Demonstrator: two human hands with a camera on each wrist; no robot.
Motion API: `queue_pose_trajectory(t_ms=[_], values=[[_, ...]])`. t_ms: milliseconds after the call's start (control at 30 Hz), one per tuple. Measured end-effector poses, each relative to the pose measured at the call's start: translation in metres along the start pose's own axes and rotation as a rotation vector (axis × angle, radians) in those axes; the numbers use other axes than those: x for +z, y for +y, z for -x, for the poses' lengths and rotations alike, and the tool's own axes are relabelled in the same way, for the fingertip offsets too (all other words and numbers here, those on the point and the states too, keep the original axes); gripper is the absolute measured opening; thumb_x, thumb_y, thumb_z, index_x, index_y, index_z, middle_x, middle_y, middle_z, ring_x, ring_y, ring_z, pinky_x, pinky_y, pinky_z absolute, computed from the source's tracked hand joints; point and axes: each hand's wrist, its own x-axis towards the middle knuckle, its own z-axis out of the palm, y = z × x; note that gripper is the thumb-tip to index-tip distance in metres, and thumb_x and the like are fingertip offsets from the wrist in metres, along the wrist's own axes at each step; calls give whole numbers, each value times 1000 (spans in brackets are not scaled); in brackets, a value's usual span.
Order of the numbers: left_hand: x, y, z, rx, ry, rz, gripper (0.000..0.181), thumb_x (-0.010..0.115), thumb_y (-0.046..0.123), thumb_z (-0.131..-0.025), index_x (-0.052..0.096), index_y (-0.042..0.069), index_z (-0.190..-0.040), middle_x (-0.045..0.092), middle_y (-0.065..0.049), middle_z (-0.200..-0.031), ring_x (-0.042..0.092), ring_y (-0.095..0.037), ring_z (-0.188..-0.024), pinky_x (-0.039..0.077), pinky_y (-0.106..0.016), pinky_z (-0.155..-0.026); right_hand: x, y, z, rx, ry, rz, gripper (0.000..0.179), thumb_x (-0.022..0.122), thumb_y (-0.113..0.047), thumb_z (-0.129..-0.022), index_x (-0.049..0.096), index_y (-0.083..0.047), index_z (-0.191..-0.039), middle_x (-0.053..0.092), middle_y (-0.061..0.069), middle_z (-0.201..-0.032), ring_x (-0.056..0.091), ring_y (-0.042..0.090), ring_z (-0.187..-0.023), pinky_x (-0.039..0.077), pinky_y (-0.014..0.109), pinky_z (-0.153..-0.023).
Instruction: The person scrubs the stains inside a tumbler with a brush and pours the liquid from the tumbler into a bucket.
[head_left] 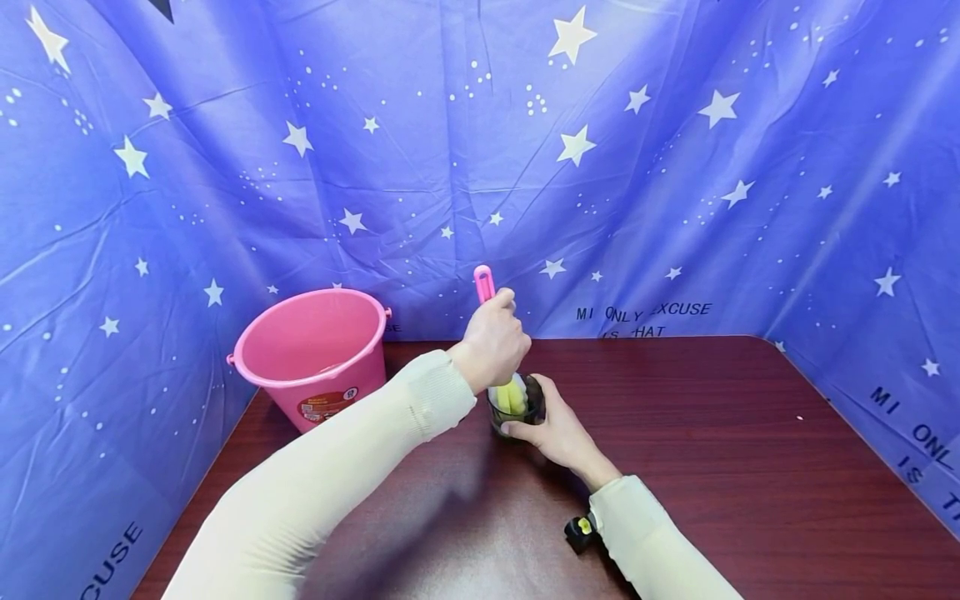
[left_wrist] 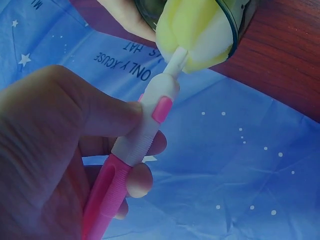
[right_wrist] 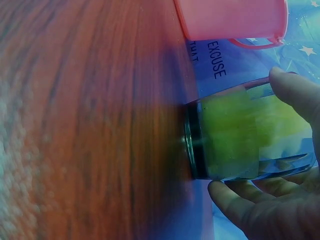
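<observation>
My left hand [head_left: 492,337] grips the pink-and-white handle [left_wrist: 131,135] of a bottle brush, its thumb lying along the white part. The yellow-and-white sponge head [left_wrist: 192,35] is down inside a dark see-through glass [right_wrist: 227,167], partly showing above the rim. With the thumb on one side and fingers on the other, my right hand [head_left: 558,425] holds that glass around its wall. In the right wrist view the glass's base is right at the tabletop, and the yellow sponge shows through the wall. The handle's pink end [head_left: 483,282] sticks up above my left fist.
A pink bucket [head_left: 363,379] with a label stands at the back left of the dark red wooden table [head_left: 697,467]. Blue cloth [head_left: 450,167] with white stars hangs behind and along both sides. A small black device [head_left: 579,533] sits at my right wrist.
</observation>
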Motion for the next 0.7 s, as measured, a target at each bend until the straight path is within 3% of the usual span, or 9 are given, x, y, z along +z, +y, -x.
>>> queue_pose_trajectory(t_ms=[300,700], values=[[0,-1,2,11,3,15,25,55,40,-83,69,28,-100,69,6,-89,51,-20,-87,20,-42,-92,-7,-39,13,1,-26,1,77,79,-11,-76,34,3,-137,55,19,-121,54,33,-110,39,47,-97],[-2,0,5,21,20,21,23,56,40,-82,70,29,-97,69,7,-87,51,-19,-87,20,-41,-92,-8,-42,14,17,-21,12,77,79,-11,-76,35,2,-137,54,19,-122,53,33,-110,39,46,-97]])
